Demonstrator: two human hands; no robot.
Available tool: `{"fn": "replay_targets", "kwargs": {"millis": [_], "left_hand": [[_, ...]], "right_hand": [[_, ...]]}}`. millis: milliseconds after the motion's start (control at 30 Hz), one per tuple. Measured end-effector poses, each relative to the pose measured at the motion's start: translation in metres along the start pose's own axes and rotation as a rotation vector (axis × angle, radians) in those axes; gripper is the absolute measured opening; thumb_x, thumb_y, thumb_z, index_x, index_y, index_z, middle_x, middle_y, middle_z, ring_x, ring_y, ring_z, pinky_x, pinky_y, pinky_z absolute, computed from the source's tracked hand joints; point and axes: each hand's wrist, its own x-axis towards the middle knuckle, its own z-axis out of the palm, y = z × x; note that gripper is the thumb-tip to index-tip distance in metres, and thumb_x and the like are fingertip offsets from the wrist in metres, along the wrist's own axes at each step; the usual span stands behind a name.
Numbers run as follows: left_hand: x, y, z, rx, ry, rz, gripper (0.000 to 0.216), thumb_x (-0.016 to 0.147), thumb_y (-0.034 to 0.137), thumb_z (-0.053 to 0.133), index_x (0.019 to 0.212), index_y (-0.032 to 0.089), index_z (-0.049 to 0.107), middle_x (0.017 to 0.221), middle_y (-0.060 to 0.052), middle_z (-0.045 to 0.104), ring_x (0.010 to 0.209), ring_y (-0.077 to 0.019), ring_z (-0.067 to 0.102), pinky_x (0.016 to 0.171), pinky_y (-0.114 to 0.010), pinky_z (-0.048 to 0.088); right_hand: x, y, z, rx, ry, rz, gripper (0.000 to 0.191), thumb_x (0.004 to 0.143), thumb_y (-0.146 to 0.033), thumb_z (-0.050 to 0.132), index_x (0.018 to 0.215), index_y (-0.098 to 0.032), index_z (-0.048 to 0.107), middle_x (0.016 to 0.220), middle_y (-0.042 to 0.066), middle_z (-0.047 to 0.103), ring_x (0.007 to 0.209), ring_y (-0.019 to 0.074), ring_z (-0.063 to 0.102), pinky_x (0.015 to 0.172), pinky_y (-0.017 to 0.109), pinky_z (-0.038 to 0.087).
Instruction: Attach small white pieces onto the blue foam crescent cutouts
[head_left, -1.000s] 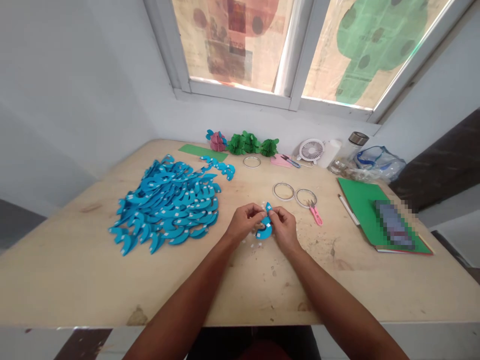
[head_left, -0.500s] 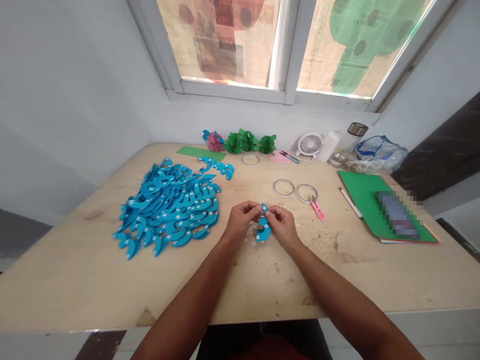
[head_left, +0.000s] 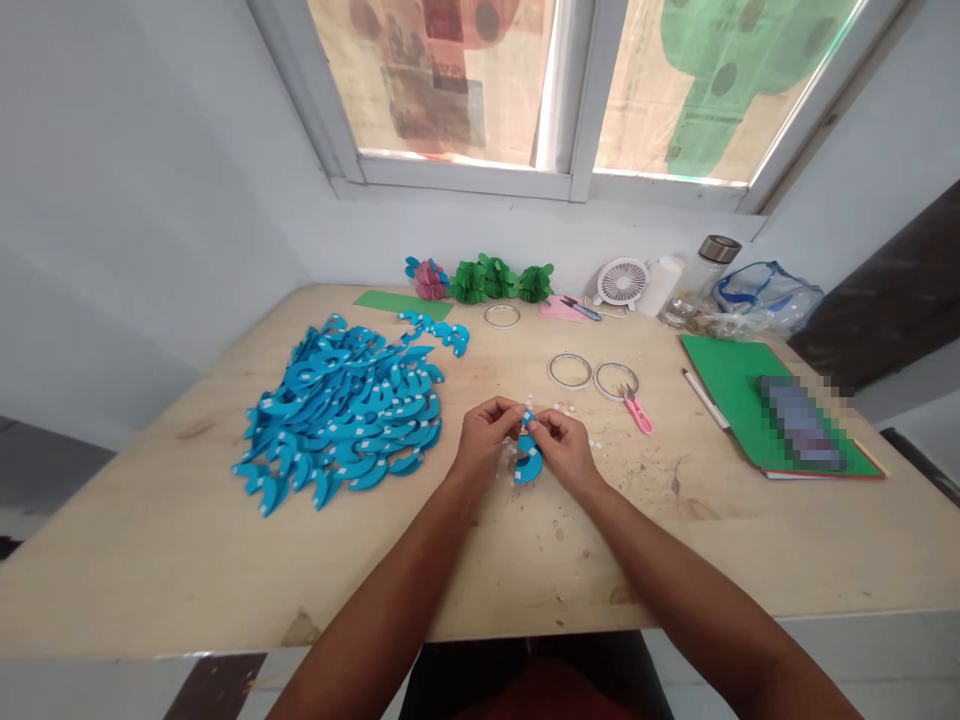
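Both hands meet over the middle of the table around a curved blue paper piece [head_left: 531,463] with small white squares on it. My left hand [head_left: 485,437] pinches its upper end from the left, thumb and forefinger together. From the other side my right hand [head_left: 564,446] grips the same end with closed fingertips. The lower curve of the piece hangs free below the fingers. Small white scraps [head_left: 504,460] lie by the hands. To the left spreads a large heap of similar blue paper pieces [head_left: 352,410], many carrying white squares.
Tape rolls [head_left: 570,371] and pink thread snips [head_left: 639,412] lie right of the hands. Farther right are a white pen [head_left: 706,400] and green sheets [head_left: 724,360] under a blurred-out device. Paper ornaments [head_left: 495,279], a small fan [head_left: 622,281] and a bottle [head_left: 701,280] line the wall.
Both hands keep their hold on the blue paper piece, with hardly any movement. The whole view has shifted slightly.
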Motion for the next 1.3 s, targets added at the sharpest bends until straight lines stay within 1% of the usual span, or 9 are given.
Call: {"fn": "replay_targets", "kwargs": {"millis": [300,567,700,900,967,1033,1133,1200,1300], "left_hand": [[-0.001,0.002,0.0,0.01,-0.002,0.016,0.018,0.061,0.03,0.065,0.057,0.014,0.058,0.05,0.003,0.053,0.05,-0.0088,0.046,0.049,-0.021,0.036],[-0.002,0.001,0.001,0.03,0.015,0.006,0.017,0.06,0.03,0.063,0.056,0.016,0.055,0.049,0.003,0.05,0.048,-0.0089,0.045,0.046,-0.021,0.036],[-0.002,0.0,0.0,0.021,0.022,-0.017,0.018,0.061,0.031,0.063,0.056,0.016,0.054,0.049,0.003,0.05,0.047,-0.009,0.045,0.044,-0.021,0.036],[-0.001,-0.003,0.0,0.013,-0.026,-0.069,0.02,0.062,0.033,0.065,0.061,0.015,0.057,0.052,0.002,0.053,0.048,-0.01,0.048,0.045,-0.022,0.039],[-0.002,-0.003,0.0,0.049,-0.03,-0.054,0.02,0.063,0.035,0.065,0.065,0.015,0.06,0.053,0.002,0.054,0.048,-0.0101,0.048,0.047,-0.023,0.04],[-0.003,-0.001,0.001,0.108,0.01,0.017,0.022,0.063,0.035,0.065,0.074,0.016,0.063,0.057,0.001,0.057,0.051,-0.0106,0.049,0.051,-0.023,0.042],[-0.005,0.003,0.0,0.272,0.098,0.23,0.02,0.065,0.033,0.065,0.078,0.018,0.065,0.067,0.0,0.061,0.06,-0.0127,0.053,0.059,-0.024,0.044],[-0.008,0.005,-0.001,0.437,0.085,0.378,0.014,0.068,0.032,0.063,0.074,0.019,0.065,0.07,-0.002,0.063,0.067,-0.0148,0.055,0.065,-0.026,0.045],[-0.009,0.004,-0.002,0.637,0.037,0.523,0.012,0.073,0.03,0.059,0.074,0.021,0.067,0.075,-0.005,0.065,0.074,-0.0179,0.058,0.071,-0.029,0.045]], "right_hand": [[-0.001,-0.006,0.001,0.086,-0.03,0.016,0.02,0.073,-0.036,0.057,0.074,-0.017,0.061,0.066,0.001,0.062,0.057,0.0135,0.054,0.052,0.024,0.041],[0.0,-0.001,0.0,0.069,-0.044,0.018,0.019,0.074,-0.034,0.056,0.074,-0.016,0.062,0.061,0.0,0.059,0.051,0.0111,0.049,0.047,0.022,0.038],[-0.001,-0.002,0.001,0.111,-0.053,0.018,0.019,0.073,-0.033,0.057,0.076,-0.016,0.063,0.064,0.001,0.062,0.054,0.0121,0.051,0.049,0.023,0.041],[0.001,-0.001,0.0,0.104,-0.012,0.037,0.017,0.071,-0.033,0.059,0.072,-0.016,0.063,0.061,0.0,0.061,0.052,0.0123,0.052,0.049,0.023,0.04],[0.001,0.001,0.0,0.1,0.002,0.038,0.017,0.071,-0.033,0.059,0.072,-0.016,0.063,0.062,0.001,0.061,0.053,0.0122,0.052,0.049,0.023,0.04],[0.002,0.004,0.0,0.092,0.027,0.045,0.018,0.072,-0.033,0.058,0.072,-0.016,0.063,0.062,0.001,0.061,0.053,0.0119,0.051,0.049,0.023,0.04],[0.004,0.009,-0.001,0.09,0.078,0.071,0.021,0.071,-0.036,0.059,0.072,-0.016,0.063,0.06,0.0,0.06,0.051,0.0112,0.05,0.047,0.022,0.039],[0.006,0.012,-0.001,0.112,0.095,0.087,0.022,0.07,-0.037,0.06,0.073,-0.016,0.063,0.06,0.0,0.06,0.05,0.011,0.049,0.046,0.022,0.039],[0.007,0.015,-0.001,0.13,0.09,0.083,0.023,0.07,-0.038,0.059,0.074,-0.016,0.063,0.062,0.001,0.061,0.051,0.0117,0.051,0.047,0.022,0.04]]}}
